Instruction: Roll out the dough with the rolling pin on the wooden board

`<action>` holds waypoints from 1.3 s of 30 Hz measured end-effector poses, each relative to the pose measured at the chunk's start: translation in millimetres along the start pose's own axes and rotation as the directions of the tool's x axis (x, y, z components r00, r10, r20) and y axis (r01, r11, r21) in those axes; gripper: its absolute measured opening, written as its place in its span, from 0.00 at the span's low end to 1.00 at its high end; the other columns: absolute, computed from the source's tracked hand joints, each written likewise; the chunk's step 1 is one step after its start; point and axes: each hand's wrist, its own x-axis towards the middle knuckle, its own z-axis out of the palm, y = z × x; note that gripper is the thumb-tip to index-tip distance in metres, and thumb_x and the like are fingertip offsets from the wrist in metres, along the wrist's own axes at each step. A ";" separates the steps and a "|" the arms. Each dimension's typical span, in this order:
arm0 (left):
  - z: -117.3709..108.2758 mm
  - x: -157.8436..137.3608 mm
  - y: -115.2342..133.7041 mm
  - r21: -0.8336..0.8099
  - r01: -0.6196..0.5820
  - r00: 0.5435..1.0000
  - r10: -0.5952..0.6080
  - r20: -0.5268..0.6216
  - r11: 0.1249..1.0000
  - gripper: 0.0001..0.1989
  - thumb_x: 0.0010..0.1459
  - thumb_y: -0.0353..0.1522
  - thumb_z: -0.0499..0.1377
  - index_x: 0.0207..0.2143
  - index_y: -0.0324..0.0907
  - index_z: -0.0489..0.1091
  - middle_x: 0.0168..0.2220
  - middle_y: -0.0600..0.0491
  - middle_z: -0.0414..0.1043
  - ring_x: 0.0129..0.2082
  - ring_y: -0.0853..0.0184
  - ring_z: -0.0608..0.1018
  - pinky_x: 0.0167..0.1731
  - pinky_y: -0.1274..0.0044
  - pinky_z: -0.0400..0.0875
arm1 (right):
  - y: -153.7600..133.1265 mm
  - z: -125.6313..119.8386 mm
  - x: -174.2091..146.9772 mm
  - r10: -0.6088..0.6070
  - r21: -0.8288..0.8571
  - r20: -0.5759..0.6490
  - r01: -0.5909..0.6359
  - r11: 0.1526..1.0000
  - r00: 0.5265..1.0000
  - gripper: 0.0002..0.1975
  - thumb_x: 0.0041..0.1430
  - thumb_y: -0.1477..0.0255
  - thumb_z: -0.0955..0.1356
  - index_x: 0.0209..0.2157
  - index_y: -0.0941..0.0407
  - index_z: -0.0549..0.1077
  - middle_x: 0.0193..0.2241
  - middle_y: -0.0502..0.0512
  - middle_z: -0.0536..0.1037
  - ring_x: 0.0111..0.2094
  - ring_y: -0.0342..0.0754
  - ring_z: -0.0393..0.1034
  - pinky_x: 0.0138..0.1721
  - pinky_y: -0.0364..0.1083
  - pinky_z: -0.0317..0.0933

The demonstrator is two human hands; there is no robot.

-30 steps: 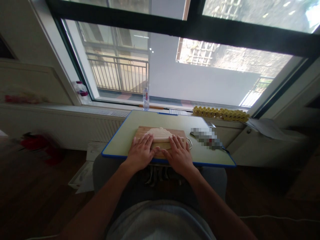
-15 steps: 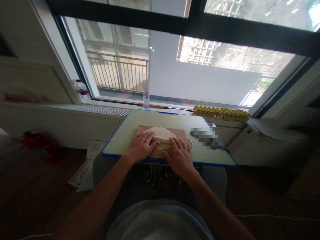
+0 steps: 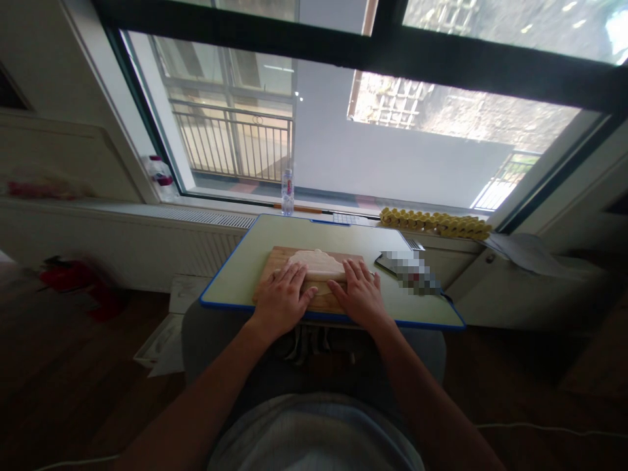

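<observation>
A flattened sheet of pale dough (image 3: 318,260) lies on a wooden board (image 3: 324,304). Along its near side runs a pale, cylinder-like strip (image 3: 324,276). I cannot tell whether that is a rolling pin or a rolled edge of the dough. My left hand (image 3: 282,294) rests flat on the left end of the strip, fingers stretched forward and thumb pointing inward. At the other end lies my right hand (image 3: 362,291), its fingers extended and its thumb apart. Both palms cover part of the board and the strip's ends.
The board sits on a small blue-edged table (image 3: 235,281) over my lap. A partly pixelated flat object (image 3: 409,271) lies at its right. Beyond stand a water bottle (image 3: 287,193) and a yellow egg-tray-like strip (image 3: 434,224) on the sill. A red fire extinguisher (image 3: 78,281) is at left.
My right hand has shifted right and slightly forward, so more of the strip shows between my hands. My left hand has moved only a little. The dough stays on the board.
</observation>
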 end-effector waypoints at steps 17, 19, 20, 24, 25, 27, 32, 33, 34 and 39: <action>11.2 5.2 7.2 0.009 -0.007 0.998 0.007 -0.061 1.000 0.30 0.72 0.46 0.53 0.69 0.38 0.65 0.70 0.42 0.65 0.72 0.51 0.64 0.70 0.56 0.59 | 0.3 -0.6 -6.6 -0.045 -0.027 0.001 0.045 0.999 0.999 0.37 0.73 0.49 0.59 0.74 0.55 0.57 0.75 0.60 0.56 0.76 0.60 0.43 0.73 0.66 0.38; 13.9 1.2 8.5 0.003 0.006 0.996 -0.005 -0.088 1.000 0.30 0.72 0.46 0.52 0.69 0.41 0.65 0.71 0.43 0.64 0.72 0.51 0.63 0.71 0.54 0.56 | 0.2 1.5 -12.0 -0.049 -0.038 -0.016 0.049 0.998 0.999 0.38 0.73 0.49 0.60 0.74 0.56 0.56 0.75 0.61 0.55 0.76 0.60 0.43 0.73 0.66 0.37; 14.4 -2.9 9.5 -0.002 0.008 0.995 -0.008 -0.098 1.000 0.29 0.73 0.46 0.52 0.69 0.42 0.65 0.71 0.44 0.64 0.72 0.51 0.64 0.71 0.53 0.55 | 0.2 2.6 -17.9 -0.054 -0.042 -0.029 0.053 0.998 0.998 0.39 0.73 0.49 0.60 0.75 0.57 0.55 0.75 0.61 0.54 0.76 0.60 0.42 0.73 0.66 0.37; 11.8 -23.6 14.7 -0.012 0.004 0.993 -0.006 -0.115 1.000 0.29 0.73 0.45 0.51 0.71 0.44 0.63 0.72 0.46 0.62 0.72 0.52 0.63 0.72 0.51 0.51 | 2.5 5.1 -45.9 -0.087 -0.038 -0.061 0.084 0.996 0.994 0.39 0.73 0.48 0.60 0.75 0.57 0.54 0.75 0.61 0.53 0.76 0.60 0.41 0.73 0.66 0.37; 11.0 -26.7 15.3 -0.012 0.003 0.994 -0.005 -0.112 1.000 0.29 0.73 0.45 0.50 0.71 0.44 0.62 0.72 0.46 0.62 0.73 0.52 0.63 0.72 0.50 0.51 | 3.4 5.3 -50.3 -0.091 -0.035 -0.059 0.089 0.995 0.994 0.39 0.73 0.48 0.59 0.75 0.57 0.54 0.75 0.61 0.53 0.77 0.60 0.41 0.73 0.66 0.38; 10.4 -27.0 15.1 -0.011 0.006 0.995 -0.007 -0.101 1.000 0.29 0.73 0.46 0.50 0.71 0.44 0.62 0.72 0.46 0.62 0.72 0.52 0.63 0.72 0.49 0.50 | 4.6 5.3 -52.4 -0.090 -0.034 -0.051 0.088 0.996 0.995 0.39 0.73 0.48 0.59 0.75 0.56 0.54 0.75 0.61 0.53 0.77 0.60 0.41 0.73 0.67 0.38; 12.1 6.0 6.8 -0.014 0.038 0.998 -0.038 -0.051 0.999 0.29 0.73 0.48 0.50 0.69 0.44 0.65 0.70 0.44 0.65 0.72 0.51 0.64 0.72 0.47 0.47 | 2.1 4.1 -22.3 -0.047 -0.034 -0.028 0.046 0.998 0.998 0.39 0.73 0.48 0.59 0.74 0.58 0.56 0.75 0.63 0.55 0.76 0.60 0.44 0.73 0.67 0.36; 11.9 15.0 4.8 -0.020 0.046 0.998 -0.047 -0.031 0.999 0.29 0.73 0.48 0.49 0.69 0.44 0.66 0.70 0.43 0.65 0.71 0.51 0.64 0.72 0.47 0.47 | 1.1 3.5 -13.7 -0.040 -0.029 -0.022 0.040 0.999 0.999 0.39 0.73 0.48 0.59 0.74 0.58 0.56 0.75 0.63 0.56 0.76 0.60 0.45 0.73 0.67 0.37; 11.4 23.4 2.9 -0.028 0.055 0.998 -0.055 -0.009 0.998 0.29 0.73 0.48 0.49 0.69 0.44 0.66 0.70 0.43 0.65 0.71 0.51 0.64 0.72 0.47 0.47 | 0.2 3.0 -5.7 -0.035 -0.023 -0.017 0.035 0.999 0.999 0.39 0.73 0.47 0.59 0.74 0.58 0.57 0.74 0.64 0.57 0.75 0.60 0.45 0.73 0.68 0.38; 10.7 37.4 -2.1 -0.048 0.070 0.997 -0.069 0.036 0.996 0.29 0.74 0.48 0.48 0.69 0.44 0.65 0.70 0.44 0.65 0.72 0.53 0.64 0.72 0.48 0.49 | -1.6 5.0 5.6 -0.030 -0.008 -0.044 0.030 1.000 0.999 0.37 0.73 0.48 0.59 0.73 0.56 0.59 0.73 0.64 0.60 0.74 0.60 0.49 0.71 0.67 0.41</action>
